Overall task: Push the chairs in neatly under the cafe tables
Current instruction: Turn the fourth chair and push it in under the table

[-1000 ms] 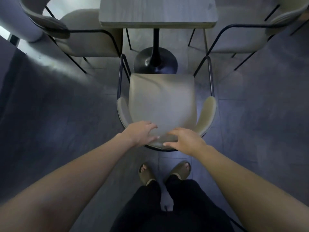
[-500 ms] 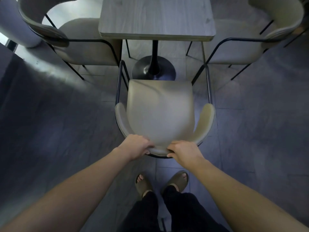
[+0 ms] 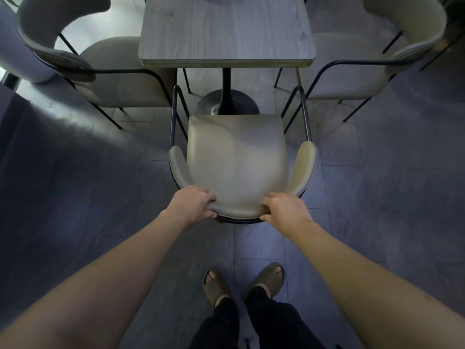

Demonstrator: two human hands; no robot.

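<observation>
A beige padded chair (image 3: 236, 159) with a black metal frame stands right in front of me, its seat facing a grey wooden cafe table (image 3: 226, 34). The seat's front edge lies short of the table edge, above the table's round black base (image 3: 226, 104). My left hand (image 3: 192, 204) grips the left part of the curved backrest. My right hand (image 3: 285, 210) grips its right part. Both hands have their fingers wrapped over the top of the backrest.
A second beige chair (image 3: 120, 74) sits at the table's left side and a third chair (image 3: 352, 71) at its right, both with seats partly under the top. My feet in sandals (image 3: 241, 283) stand on the dark tiled floor behind the chair.
My hands went from resting loosely on the backrest to gripping it, further apart. The table now shows larger and lower in view.
</observation>
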